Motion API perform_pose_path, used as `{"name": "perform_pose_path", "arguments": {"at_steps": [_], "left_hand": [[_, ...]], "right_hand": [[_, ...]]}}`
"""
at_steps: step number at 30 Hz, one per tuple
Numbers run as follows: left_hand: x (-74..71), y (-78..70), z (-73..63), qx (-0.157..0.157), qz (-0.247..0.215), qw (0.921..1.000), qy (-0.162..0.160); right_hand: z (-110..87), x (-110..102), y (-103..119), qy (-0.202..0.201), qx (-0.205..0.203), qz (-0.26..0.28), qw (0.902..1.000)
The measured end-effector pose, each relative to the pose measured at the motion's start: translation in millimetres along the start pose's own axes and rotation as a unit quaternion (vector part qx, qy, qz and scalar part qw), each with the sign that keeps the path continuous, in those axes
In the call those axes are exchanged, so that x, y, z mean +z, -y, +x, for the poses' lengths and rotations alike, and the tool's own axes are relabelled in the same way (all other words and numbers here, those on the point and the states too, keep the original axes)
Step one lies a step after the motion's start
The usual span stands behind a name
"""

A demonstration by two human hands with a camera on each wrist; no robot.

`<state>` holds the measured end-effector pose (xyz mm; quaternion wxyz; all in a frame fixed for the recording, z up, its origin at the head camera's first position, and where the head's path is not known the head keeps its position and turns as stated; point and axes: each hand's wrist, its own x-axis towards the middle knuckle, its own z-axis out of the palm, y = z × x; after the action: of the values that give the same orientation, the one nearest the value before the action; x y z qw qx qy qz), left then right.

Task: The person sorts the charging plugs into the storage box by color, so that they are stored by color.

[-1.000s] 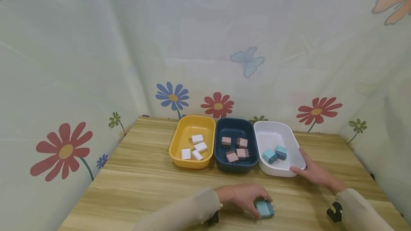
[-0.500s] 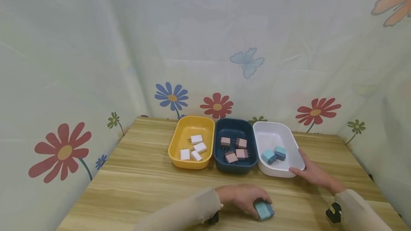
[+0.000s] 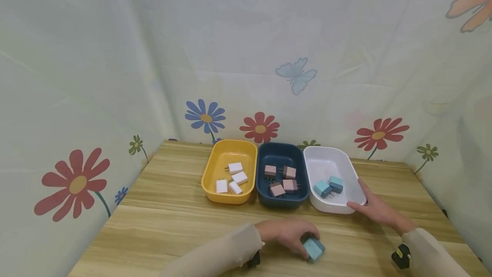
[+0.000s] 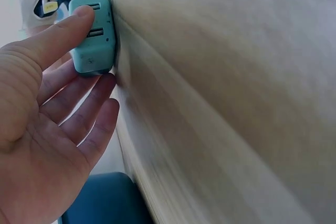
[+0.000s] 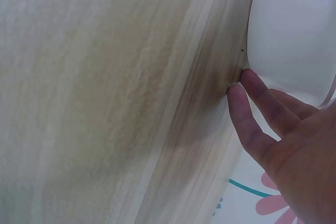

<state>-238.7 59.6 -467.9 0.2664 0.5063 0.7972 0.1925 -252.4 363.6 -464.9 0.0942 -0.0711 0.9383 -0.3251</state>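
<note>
My left hand (image 3: 288, 232) pinches a teal and blue-grey USB wall charger (image 4: 93, 51) between thumb and fingers, low over the table. Two USB ports face up beside the thumb in the left wrist view; its prongs are not visible. My right hand (image 3: 378, 208) holds the near right corner of a white tray (image 3: 326, 159), thumb at the front and fingers along the right side. Some of those fingertips (image 5: 247, 74) touch down beside the tray wall. Inside the white tray lie two teal chargers (image 3: 323, 188), side by side.
Left of the white tray stand a dark blue tray (image 3: 282, 203) with several pinkish-brown chargers (image 3: 289, 172) and a yellow tray (image 3: 226, 198) with several white chargers (image 3: 240, 178). The wooden table (image 3: 173, 225) meets a flowered cloth (image 3: 230, 54) behind.
The charger in my left hand has turned and shifted slightly left; its prongs, visible a second ago, are out of sight. My right hand stays at the white tray's corner.
</note>
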Motion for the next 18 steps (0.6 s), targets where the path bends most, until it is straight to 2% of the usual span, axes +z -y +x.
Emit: {"name": "perform_pose_path", "arguments": {"at_steps": [7,14,18], "left_hand": [[-5.1,5.2,-8.1,-0.012,-0.017,0.9997,-0.009],[-10.7,8.2,-13.5,0.004,-0.005,0.9993,-0.036],[-17.7,8.3,-17.8,-0.003,-0.017,0.9985,-0.051]], "right_hand": [[2.1,0.0,-4.2,0.001,-0.004,0.001,1.0000],[2.2,-0.5,-5.2,0.005,-0.007,0.003,1.0000],[2.4,0.0,-4.1,0.004,-0.006,0.002,1.0000]]}}
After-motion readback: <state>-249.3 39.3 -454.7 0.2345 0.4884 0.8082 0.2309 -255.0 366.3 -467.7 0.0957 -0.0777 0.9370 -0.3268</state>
